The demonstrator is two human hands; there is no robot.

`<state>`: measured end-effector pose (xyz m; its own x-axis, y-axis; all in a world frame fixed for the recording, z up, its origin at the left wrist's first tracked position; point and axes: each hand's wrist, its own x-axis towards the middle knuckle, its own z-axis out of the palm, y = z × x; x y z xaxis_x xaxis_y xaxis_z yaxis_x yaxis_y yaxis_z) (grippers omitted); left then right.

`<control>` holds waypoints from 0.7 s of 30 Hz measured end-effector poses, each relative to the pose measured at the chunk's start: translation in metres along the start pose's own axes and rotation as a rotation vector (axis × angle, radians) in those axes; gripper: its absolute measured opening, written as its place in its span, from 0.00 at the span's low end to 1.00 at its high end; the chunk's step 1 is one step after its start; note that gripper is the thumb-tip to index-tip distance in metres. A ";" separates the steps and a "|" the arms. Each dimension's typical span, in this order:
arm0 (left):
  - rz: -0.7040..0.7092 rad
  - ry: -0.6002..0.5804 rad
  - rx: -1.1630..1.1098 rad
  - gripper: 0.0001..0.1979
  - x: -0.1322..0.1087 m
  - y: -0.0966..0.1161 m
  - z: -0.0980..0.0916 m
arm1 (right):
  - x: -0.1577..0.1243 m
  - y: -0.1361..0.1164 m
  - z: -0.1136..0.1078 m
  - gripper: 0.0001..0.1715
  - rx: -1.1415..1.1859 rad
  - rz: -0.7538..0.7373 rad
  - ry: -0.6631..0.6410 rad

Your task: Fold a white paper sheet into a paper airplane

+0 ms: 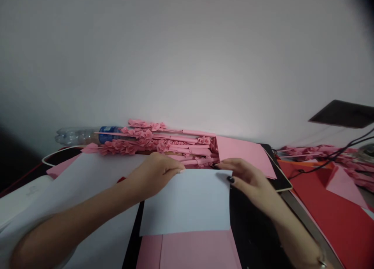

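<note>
Under the hands: a sheet of white paper [184,203] lies flat on a pink paper sheet [189,251], with a black surface [257,230] showing to its right.

Left hand: the left hand [154,173] is mostly closed, fingers together and slightly curled, right at the sheet's top edge. Can't tell if it's actually pinching the paper or just resting there.

Right hand: the right hand [248,176] is half curled, with dark-painted nails at the top right corner of the sheet. The thumb's hard to make out, so no telling if it has a real grip.

Paper feel: looks super light, thin and floppy, and it could slide easily on the pink sheet. Corners would probably crease if you pinched too hard.

Best grab: probably the two top corners, or flat fingers along the long edge.

Behind the hands: pink paper flowers [140,142] on sticks are piled beside a plastic bottle [82,136], with another pink paper sheet [242,156] just to their right.

Far right: red paper [330,218] lies under a black cable [330,160].
</note>
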<state>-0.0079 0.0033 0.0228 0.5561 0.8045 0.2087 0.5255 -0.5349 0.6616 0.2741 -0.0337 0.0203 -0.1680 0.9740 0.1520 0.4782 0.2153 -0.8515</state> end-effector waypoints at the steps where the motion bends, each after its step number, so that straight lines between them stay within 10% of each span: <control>1: 0.037 -0.028 0.027 0.16 0.003 0.004 0.001 | -0.001 0.000 0.010 0.17 -0.005 0.008 -0.004; 7: 0.071 -0.055 0.028 0.16 0.010 0.020 0.006 | -0.006 0.002 0.037 0.10 -0.122 -0.119 0.129; 21: -0.260 0.161 -0.061 0.11 -0.014 -0.011 -0.019 | -0.019 0.018 -0.016 0.08 -0.125 -0.091 0.456</control>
<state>-0.0336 0.0024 0.0259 0.2964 0.9456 0.1345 0.5949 -0.2929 0.7485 0.2993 -0.0476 0.0099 0.1679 0.8763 0.4516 0.5839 0.2807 -0.7618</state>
